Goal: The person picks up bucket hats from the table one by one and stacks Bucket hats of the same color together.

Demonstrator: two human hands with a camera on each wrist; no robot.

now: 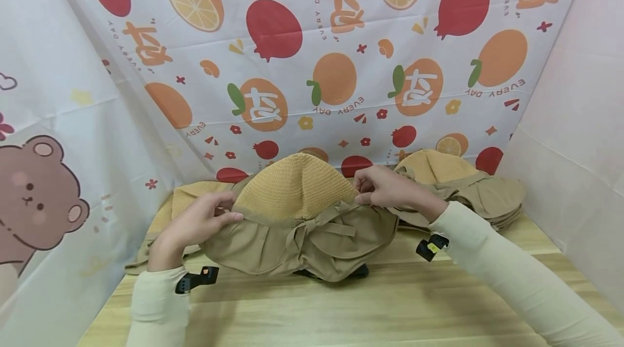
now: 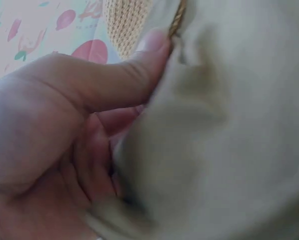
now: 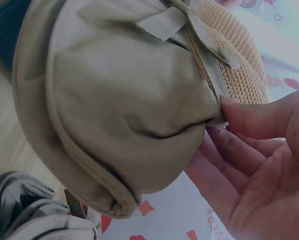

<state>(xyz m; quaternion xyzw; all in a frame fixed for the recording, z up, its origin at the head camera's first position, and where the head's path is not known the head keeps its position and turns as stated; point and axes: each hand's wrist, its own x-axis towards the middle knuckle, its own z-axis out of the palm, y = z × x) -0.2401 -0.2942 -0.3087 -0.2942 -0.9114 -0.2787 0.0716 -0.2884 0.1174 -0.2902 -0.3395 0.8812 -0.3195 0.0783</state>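
Note:
A sun hat [image 1: 297,190] with a yellow knitted crown and a khaki cloth brim tied in a bow [image 1: 312,228] is held up between both hands. My left hand [image 1: 202,220] pinches its left side where brim meets crown; in the left wrist view the thumb [image 2: 134,75] presses on the cloth, and the fingers behind it are partly hidden. At the opposite side, my right hand [image 1: 390,190] pinches the same seam between thumb and fingers, which the right wrist view shows closely. The brim [image 3: 134,85] hangs down in folds toward the table.
More hats of this kind [image 1: 163,217] lie at the left, partly behind the left hand. A stack of hats [image 1: 478,195] sits at the right back. Something dark [image 1: 361,271] shows below the held hat on the wooden table [image 1: 312,314]. Printed cloth [image 1: 292,76] hangs behind.

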